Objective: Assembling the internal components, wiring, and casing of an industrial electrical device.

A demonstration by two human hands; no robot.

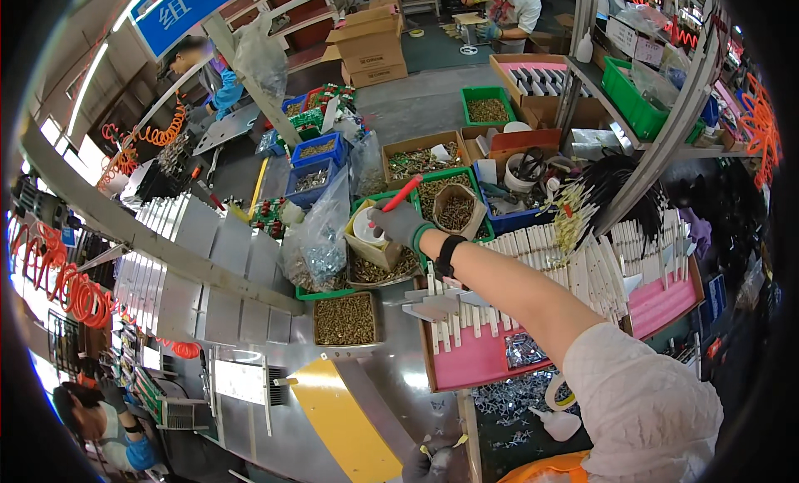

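My right hand (405, 225), in a grey glove with a black wristband, reaches far out over the parts boxes. Its fingers are closed around a red-handled tool (403, 193); the tool's lower end is hidden by the hand. Under the fingers, a white round tub (366, 227) sits in a small cardboard box (384, 257) on brass-coloured screws. At the lower edge is my left hand (431, 464), gloved in grey with yellow at two fingertips. Those fingers are apart, beside a yellow-faced metal panel (354, 412) lying on the metal table.
A carton of small brass parts (345, 319) stands near a plastic bag (320, 246). White strips (449, 321) fill pink-lined trays at right. Grey metal fins (212, 267) and a slanting frame bar (175, 242) stand at left. Co-workers (108, 433) are around the bench.
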